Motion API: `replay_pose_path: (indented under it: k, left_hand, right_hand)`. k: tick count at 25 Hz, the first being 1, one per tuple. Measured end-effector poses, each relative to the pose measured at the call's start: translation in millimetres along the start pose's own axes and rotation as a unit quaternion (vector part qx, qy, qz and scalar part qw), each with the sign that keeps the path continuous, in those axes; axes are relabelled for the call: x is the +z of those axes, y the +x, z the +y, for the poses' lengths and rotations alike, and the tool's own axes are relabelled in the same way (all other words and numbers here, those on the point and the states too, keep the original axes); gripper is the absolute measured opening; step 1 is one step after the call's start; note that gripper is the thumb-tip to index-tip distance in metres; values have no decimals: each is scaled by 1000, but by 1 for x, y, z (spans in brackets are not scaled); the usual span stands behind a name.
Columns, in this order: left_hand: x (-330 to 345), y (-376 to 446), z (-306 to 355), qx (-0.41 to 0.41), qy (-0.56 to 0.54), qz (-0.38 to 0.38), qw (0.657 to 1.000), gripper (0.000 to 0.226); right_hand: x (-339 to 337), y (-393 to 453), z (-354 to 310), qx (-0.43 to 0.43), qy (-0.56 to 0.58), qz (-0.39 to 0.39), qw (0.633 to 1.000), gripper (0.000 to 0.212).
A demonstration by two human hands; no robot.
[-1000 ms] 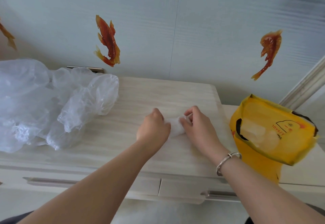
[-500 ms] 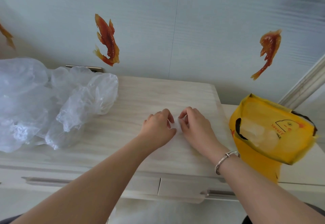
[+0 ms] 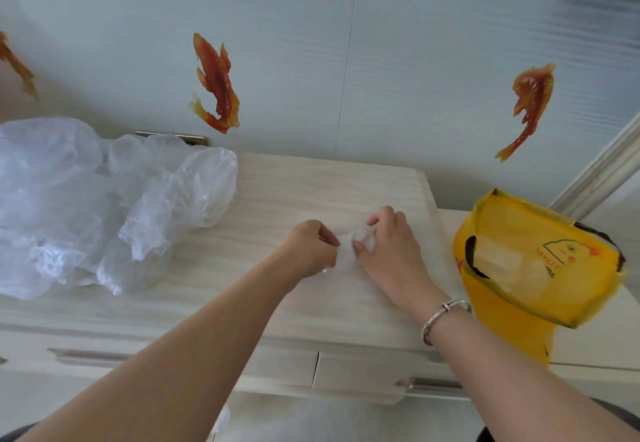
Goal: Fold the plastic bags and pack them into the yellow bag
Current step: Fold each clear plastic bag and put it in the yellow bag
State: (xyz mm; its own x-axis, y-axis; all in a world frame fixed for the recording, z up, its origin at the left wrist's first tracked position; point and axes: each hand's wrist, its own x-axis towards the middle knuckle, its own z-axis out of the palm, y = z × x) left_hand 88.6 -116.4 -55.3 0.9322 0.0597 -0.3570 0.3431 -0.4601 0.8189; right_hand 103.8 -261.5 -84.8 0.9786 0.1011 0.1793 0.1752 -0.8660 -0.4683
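Note:
A small folded clear plastic bag (image 3: 349, 249) lies on the pale wooden cabinet top (image 3: 311, 185). My left hand (image 3: 308, 247) pinches its left side with curled fingers. My right hand (image 3: 391, 247) grips its right side, thumb on the plastic. A heap of loose clear plastic bags (image 3: 104, 206) sits at the left of the cabinet top. The yellow bag (image 3: 530, 261) stands open to the right of the cabinet, with pale folded plastic visible inside.
The cabinet has drawers with metal handles (image 3: 429, 382) along its front. The wall behind carries orange fish stickers (image 3: 216, 84). A lower white surface (image 3: 602, 344) supports the yellow bag at the right.
Both hands stayed together on the small folded bag, shifting their fingers over it. The right hand now sits higher, with more of the plastic showing between the hands.

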Motion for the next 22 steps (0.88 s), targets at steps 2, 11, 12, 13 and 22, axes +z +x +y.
replay_pose_path:
  k: [2, 11, 12, 13, 22]
  left_hand:
    - [-1, -3, 3, -3, 3, -6, 1000, 29]
    - [-7, -12, 39, 17, -160, 51, 986, 35]
    - [-2, -13, 42, 13, -178, 41, 983, 35]
    - [5, -14, 45, 12, -189, 27, 981, 34]
    - [84, -25, 88, -8, -263, -162, 951, 15]
  right_hand:
    - [-4, 2, 0, 53, -13, -26, 998, 33]
    - [-48, 7, 16, 169, 242, -39, 955, 14]
    - [-59, 5, 24, 182, 274, -25, 944, 13]
    - [-70, 3, 33, 194, 291, -10, 937, 12]
    - [-147, -2, 107, 275, 380, 165, 868, 34]
